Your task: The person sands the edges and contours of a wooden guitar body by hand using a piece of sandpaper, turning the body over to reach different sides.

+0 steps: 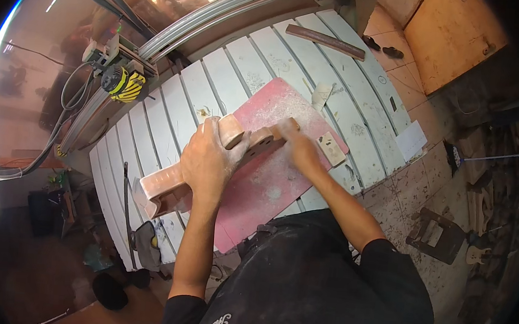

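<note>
A long carved wooden piece (163, 182) with a rounded block, a curved neck and small dark holes lies slantwise over the workbench and a dusty pink mat (249, 213). My left hand (207, 158) is wrapped over its middle, thumb on the side nearer my right hand. At the piece's far right end, my right hand (300, 150) is smeared by motion. Its fingers touch or nearly touch the wood, and whatever they may hold cannot be made out. Pale dust covers the fingers of my left hand. Right of my right hand lies a small pale block (332, 149) with dark marks.
The white slatted bench (243, 57) carries a brown wooden bar (325, 41) at the back and a paper sheet (412, 139) at the right edge. A metal rail (216, 18) with a yellow-black machine head (123, 83) spans the far left. A grey cloth-like item (146, 246) sits front left.
</note>
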Action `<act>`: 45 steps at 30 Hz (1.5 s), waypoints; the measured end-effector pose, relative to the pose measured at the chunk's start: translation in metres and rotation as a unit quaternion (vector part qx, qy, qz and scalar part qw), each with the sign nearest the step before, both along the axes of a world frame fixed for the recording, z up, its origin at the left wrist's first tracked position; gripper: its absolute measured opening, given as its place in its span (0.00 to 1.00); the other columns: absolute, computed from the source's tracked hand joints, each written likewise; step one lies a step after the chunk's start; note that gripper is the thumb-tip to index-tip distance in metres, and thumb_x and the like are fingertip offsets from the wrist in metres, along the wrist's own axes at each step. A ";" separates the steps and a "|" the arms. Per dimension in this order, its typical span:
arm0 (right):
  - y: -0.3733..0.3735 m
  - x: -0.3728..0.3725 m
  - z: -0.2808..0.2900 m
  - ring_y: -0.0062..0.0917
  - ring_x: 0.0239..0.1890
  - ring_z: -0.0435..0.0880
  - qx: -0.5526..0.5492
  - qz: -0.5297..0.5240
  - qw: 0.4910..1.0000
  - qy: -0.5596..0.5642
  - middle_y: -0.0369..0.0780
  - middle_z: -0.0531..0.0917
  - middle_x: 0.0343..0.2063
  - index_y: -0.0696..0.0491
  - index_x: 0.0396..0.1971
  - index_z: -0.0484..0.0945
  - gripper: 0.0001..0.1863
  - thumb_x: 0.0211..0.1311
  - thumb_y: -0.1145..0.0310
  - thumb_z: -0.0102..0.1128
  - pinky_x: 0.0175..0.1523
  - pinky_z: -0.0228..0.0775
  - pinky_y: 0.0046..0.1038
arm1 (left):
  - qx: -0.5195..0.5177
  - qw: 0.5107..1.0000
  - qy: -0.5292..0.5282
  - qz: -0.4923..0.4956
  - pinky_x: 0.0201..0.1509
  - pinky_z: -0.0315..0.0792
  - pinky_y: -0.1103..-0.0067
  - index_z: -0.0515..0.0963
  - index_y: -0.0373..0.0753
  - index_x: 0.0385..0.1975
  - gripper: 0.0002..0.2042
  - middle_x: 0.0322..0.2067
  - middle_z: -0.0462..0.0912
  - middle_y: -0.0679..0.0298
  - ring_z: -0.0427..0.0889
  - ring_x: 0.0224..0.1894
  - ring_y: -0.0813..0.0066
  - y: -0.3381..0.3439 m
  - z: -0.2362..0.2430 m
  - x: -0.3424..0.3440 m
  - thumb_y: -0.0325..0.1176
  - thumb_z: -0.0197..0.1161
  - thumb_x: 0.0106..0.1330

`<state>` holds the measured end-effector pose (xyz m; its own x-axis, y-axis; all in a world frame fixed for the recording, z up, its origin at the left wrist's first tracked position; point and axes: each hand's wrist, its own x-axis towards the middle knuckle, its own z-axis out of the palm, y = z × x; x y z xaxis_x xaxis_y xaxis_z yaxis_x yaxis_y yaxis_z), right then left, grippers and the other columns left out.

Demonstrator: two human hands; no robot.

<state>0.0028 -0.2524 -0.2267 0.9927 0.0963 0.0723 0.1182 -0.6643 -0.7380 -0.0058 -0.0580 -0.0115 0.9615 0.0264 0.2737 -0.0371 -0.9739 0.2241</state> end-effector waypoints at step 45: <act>-0.039 0.003 0.022 0.36 0.69 0.76 0.108 0.197 0.971 0.087 0.47 0.77 0.67 0.52 0.63 0.79 0.31 0.60 0.83 0.44 0.74 0.65 0.32 | -0.109 0.978 0.110 -0.142 0.50 0.75 0.63 0.77 0.44 0.58 0.34 0.51 0.81 0.57 0.83 0.51 0.54 -0.029 0.002 -0.105 0.29 0.76 0.44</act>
